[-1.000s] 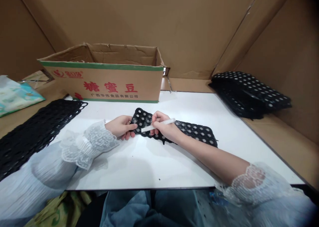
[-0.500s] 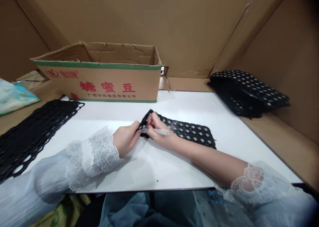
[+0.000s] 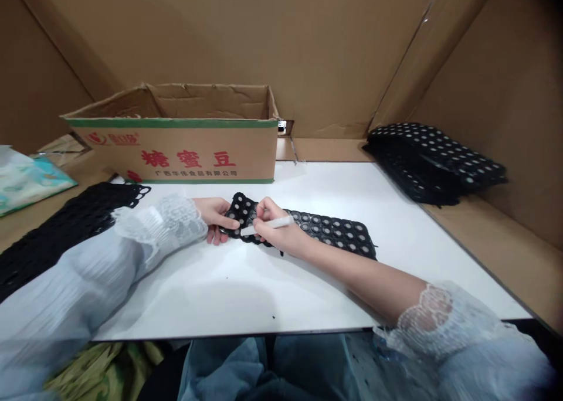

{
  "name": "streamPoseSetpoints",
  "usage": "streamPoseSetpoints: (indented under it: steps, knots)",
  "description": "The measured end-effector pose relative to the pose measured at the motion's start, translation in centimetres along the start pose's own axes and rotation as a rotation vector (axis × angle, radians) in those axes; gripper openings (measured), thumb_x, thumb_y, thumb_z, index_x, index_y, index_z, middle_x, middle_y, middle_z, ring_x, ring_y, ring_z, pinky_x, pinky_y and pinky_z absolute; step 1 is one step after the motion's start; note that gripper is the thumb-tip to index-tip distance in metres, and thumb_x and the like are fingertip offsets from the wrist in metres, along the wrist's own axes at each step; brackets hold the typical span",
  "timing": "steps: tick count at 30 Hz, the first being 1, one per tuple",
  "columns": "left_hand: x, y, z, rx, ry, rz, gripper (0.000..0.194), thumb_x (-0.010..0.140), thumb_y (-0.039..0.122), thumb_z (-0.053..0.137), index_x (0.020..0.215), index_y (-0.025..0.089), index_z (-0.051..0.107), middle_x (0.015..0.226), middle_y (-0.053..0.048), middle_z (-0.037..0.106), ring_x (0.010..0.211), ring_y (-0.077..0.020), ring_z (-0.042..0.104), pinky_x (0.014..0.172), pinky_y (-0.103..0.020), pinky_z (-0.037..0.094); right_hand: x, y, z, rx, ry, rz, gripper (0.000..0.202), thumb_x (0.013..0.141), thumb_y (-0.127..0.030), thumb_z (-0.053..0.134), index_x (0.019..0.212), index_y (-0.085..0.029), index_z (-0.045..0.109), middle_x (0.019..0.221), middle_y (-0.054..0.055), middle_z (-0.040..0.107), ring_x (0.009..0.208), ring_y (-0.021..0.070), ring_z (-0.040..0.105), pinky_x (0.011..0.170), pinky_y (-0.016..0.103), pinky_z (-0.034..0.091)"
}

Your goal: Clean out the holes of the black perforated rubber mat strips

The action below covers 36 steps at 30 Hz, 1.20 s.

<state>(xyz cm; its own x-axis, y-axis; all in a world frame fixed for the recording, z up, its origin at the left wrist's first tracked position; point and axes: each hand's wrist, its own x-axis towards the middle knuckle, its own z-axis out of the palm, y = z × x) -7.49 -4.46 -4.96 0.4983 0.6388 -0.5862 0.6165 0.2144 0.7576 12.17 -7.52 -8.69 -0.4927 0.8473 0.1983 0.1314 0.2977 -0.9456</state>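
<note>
A black sheet (image 3: 335, 231) with rows of pale round spots lies across the white table in front of me. My left hand (image 3: 217, 218) grips its left end, thumb on top and other fingers at the edge and partly beneath. In my right hand (image 3: 275, 228) is a slim white pen-shaped tool (image 3: 281, 221), pinched between thumb and fingers. Its tip points left and touches or hovers just over the sheet near my left thumb; I cannot tell which. My right hand and wrist cover part of the sheet's middle.
Behind stands an open cardboard box (image 3: 176, 155) with red lettering. Black sheets with open holes (image 3: 65, 225) lie at left, beside a tissue pack (image 3: 35, 178). Spotted black sheets (image 3: 435, 160) are piled at right. Cardboard walls (image 3: 325, 55) enclose the white table (image 3: 197, 295).
The sheet's left end was folded up and now lies flatter, spread to the left. My left hand has moved left and up with it. The right hand still holds the white tool, slightly shifted left.
</note>
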Motion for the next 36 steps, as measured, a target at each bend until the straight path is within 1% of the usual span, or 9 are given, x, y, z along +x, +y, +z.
streamPoseSetpoints:
  steps: [4, 10, 17, 21, 23, 27, 28, 32, 36]
  knots:
    - [0.7, -0.4, -0.5, -0.065, -0.041, 0.008, 0.026, 0.066, 0.038, 0.064, 0.064, 0.013, 0.059, 0.048, -0.007, 0.062, 0.037, -0.0147, 0.056, 0.034, -0.019, 0.045, 0.2, -0.2, -0.1, 0.089, 0.023, 0.022, 0.011, 0.073, -0.021, 0.045, 0.075, -0.021, 0.035, 0.058, -0.006, 0.050, 0.048, 0.0079, 0.046, 0.046, 0.019, 0.033]
    - [0.6, -1.3, -0.3, -0.181, -0.021, 0.041, 0.026, 0.068, 0.037, 0.063, 0.068, 0.013, 0.055, 0.050, -0.007, 0.063, 0.037, -0.0133, 0.056, 0.034, -0.017, 0.043, 1.0, -0.3, -0.7, 0.246, 0.235, 0.205, 0.013, 0.070, -0.019, 0.044, 0.074, -0.022, 0.031, 0.051, -0.007, 0.049, 0.048, 0.0106, 0.052, 0.049, 0.022, 0.039]
    - [0.6, -0.6, 0.5, -0.155, 0.072, -0.018, 0.022, 0.069, 0.035, 0.059, 0.070, 0.014, 0.051, 0.043, -0.004, 0.059, 0.031, -0.0125, 0.051, 0.029, -0.018, 0.037, 0.8, -0.4, -0.5, 0.174, 0.185, 0.177, 0.014, 0.070, -0.017, 0.044, 0.072, -0.022, 0.031, 0.054, -0.007, 0.047, 0.049, 0.0102, 0.053, 0.049, 0.022, 0.041]
    - [0.6, -0.1, 1.5, -0.023, 0.215, -0.065, 0.017, 0.071, 0.032, 0.052, 0.065, 0.017, 0.047, 0.036, 0.000, 0.051, 0.025, -0.0116, 0.042, 0.027, -0.020, 0.028, 0.7, 0.2, -0.4, 0.151, 0.143, 0.137, 0.012, 0.072, -0.020, 0.043, 0.075, -0.022, 0.031, 0.057, -0.007, 0.046, 0.051, 0.0099, 0.052, 0.052, 0.023, 0.042]
    - [0.6, 0.0, 2.5, 0.140, 0.330, -0.023, 0.014, 0.072, 0.030, 0.047, 0.066, 0.017, 0.047, 0.037, 0.002, 0.049, 0.027, -0.0113, 0.041, 0.031, -0.021, 0.029, 0.7, 0.5, -0.4, 0.106, 0.120, 0.103, 0.010, 0.074, -0.021, 0.041, 0.076, -0.022, 0.031, 0.058, -0.007, 0.045, 0.053, 0.0098, 0.051, 0.051, 0.022, 0.040]
    - [0.5, 0.0, 5.0, 0.656, 0.756, 0.121, 0.019, 0.076, 0.028, 0.038, 0.080, 0.018, 0.053, 0.060, -0.003, 0.059, 0.055, -0.0174, 0.056, 0.050, -0.024, 0.036, 0.3, 0.2, -0.3, -0.093, 0.078, -0.030, 0.006, 0.077, -0.020, 0.038, 0.080, -0.022, 0.033, 0.062, -0.006, 0.040, 0.052, 0.0082, 0.040, 0.050, 0.020, 0.031]
    - [0.5, 0.0, 5.6, 0.743, 0.821, 0.122, 0.022, 0.077, 0.028, 0.036, 0.085, 0.017, 0.053, 0.065, -0.005, 0.060, 0.060, -0.0195, 0.057, 0.053, -0.025, 0.035, 0.2, 0.0, -0.3, -0.142, 0.059, -0.062, 0.006, 0.077, -0.019, 0.037, 0.080, -0.022, 0.033, 0.062, -0.006, 0.038, 0.051, 0.0079, 0.037, 0.050, 0.021, 0.030]
    - [0.5, 0.0, 7.0, 0.806, 0.842, 0.116, 0.028, 0.079, 0.029, 0.032, 0.095, 0.016, 0.052, 0.065, -0.006, 0.059, 0.062, -0.0215, 0.057, 0.055, -0.026, 0.033, 0.0, -0.6, 0.2, -0.271, 0.012, -0.120, 0.008, 0.078, -0.015, 0.033, 0.082, -0.022, 0.031, 0.061, -0.006, 0.034, 0.049, 0.0080, 0.033, 0.049, 0.022, 0.027]
    - [0.6, 0.1, 6.3, 0.654, 0.843, 0.194, 0.019, 0.076, 0.026, 0.037, 0.081, 0.018, 0.052, 0.065, -0.003, 0.059, 0.064, -0.0187, 0.056, 0.058, -0.025, 0.035, 0.4, -0.6, 0.2, -0.251, 0.042, -0.109, 0.009, 0.076, -0.017, 0.035, 0.083, -0.022, 0.031, 0.062, -0.006, 0.039, 0.050, 0.0084, 0.038, 0.050, 0.022, 0.030]
